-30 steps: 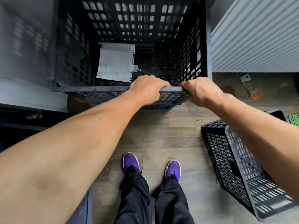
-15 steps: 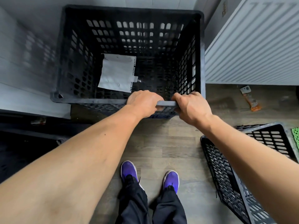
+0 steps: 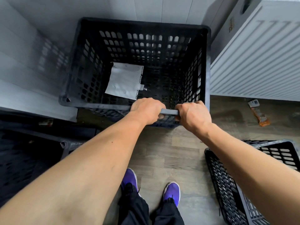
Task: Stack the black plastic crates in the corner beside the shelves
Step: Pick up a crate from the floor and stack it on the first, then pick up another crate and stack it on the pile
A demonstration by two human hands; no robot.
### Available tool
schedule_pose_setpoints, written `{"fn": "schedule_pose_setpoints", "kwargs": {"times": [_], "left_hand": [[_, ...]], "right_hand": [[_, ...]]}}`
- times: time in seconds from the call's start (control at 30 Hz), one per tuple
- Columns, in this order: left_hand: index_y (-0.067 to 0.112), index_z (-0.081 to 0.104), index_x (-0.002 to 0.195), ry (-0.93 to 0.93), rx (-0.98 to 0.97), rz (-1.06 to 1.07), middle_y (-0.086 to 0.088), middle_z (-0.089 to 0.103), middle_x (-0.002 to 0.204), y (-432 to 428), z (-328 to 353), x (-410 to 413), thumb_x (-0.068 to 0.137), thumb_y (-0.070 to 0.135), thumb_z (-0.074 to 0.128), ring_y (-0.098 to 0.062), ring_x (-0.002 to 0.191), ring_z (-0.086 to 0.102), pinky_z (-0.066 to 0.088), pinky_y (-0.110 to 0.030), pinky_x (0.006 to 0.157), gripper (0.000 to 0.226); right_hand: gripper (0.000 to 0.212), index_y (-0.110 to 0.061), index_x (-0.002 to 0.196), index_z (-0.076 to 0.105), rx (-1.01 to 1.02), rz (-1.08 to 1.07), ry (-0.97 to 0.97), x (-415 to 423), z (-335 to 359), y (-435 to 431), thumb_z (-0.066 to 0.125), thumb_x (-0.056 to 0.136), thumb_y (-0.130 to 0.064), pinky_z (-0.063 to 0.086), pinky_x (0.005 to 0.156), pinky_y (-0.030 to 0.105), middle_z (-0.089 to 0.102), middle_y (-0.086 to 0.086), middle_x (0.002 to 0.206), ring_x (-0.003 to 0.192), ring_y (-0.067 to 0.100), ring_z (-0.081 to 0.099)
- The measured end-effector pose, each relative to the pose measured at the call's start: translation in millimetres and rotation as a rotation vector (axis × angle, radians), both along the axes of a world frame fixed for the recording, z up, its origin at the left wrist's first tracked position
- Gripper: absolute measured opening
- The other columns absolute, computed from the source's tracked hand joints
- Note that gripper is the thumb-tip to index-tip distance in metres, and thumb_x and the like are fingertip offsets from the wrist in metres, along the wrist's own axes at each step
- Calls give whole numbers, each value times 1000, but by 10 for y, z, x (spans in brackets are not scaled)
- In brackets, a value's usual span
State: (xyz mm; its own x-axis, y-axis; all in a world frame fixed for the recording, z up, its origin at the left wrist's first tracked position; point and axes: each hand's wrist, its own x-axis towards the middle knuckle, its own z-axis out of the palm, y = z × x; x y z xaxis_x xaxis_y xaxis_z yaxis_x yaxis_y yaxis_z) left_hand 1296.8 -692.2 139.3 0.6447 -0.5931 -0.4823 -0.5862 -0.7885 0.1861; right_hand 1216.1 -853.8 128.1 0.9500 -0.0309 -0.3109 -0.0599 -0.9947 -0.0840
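While the left hand and right hand clamp its near rim, fingers curled round it, the crate stands in the corner beside the radiator. Advisable: push evenly, keeping it square to the walls. A second crate lies near the right foot.

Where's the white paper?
In the head view, the white paper lies inside the black crate, at its bottom toward the left wall, just beyond the left hand gripping the near rim.
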Motion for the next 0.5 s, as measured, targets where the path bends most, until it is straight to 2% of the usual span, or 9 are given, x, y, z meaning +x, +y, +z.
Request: {"fn": "schedule_pose_setpoints", "kwargs": {"times": [0.07,0.17,0.27,0.33,0.4,0.5], "left_hand": [[37,63,105,-65,-6,19,6,66,88,-8,-16,-67,92,36,62,-24,87,62,39,-33,69,14],[37,48,134,-176,11,47,2,65,112,-4,-70,-185,90,36,65,-25,108,56,35,-38,86,47],[32,33,147,-147,-60,136,0,53,135,58,-34,-342,88,36,65,-24,128,43,27,-41,107,67],[30,26,151,-125,-95,150,-2,38,150,92,51,-498,90,37,63,-23,141,28,15,-42,117,73],[29,20,153,-100,-106,146,-3,25,158,80,157,-664,91,38,61,-22,148,14,4,-45,121,75],[27,21,153,-70,-183,187,-5,17,161,80,261,-870,93,34,60,-21,150,6,3,-44,122,72]], "right_hand": [[15,-26,100,58,35,3,36,-10,34,-7,57,87,-34,37,83,38,69,0,87,83,27,65],[43,-23,124,50,53,47,26,-85,46,-28,60,83,-33,39,87,41,67,5,99,95,31,63],[55,-17,130,46,75,69,-27,-251,91,-48,64,79,-27,42,89,42,63,9,103,95,33,58],[60,-14,133,44,88,89,-69,-359,119,-57,65,77,-22,41,92,41,60,10,109,96,32,56],[68,-10,138,42,120,79,-99,-482,180,-87,67,76,-20,39,99,40,57,11,123,105,32,54],[75,-7,145,36,186,72,-130,-612,232,-72,68,78,-17,32,112,39,44,13,144,127,31,44]]}}
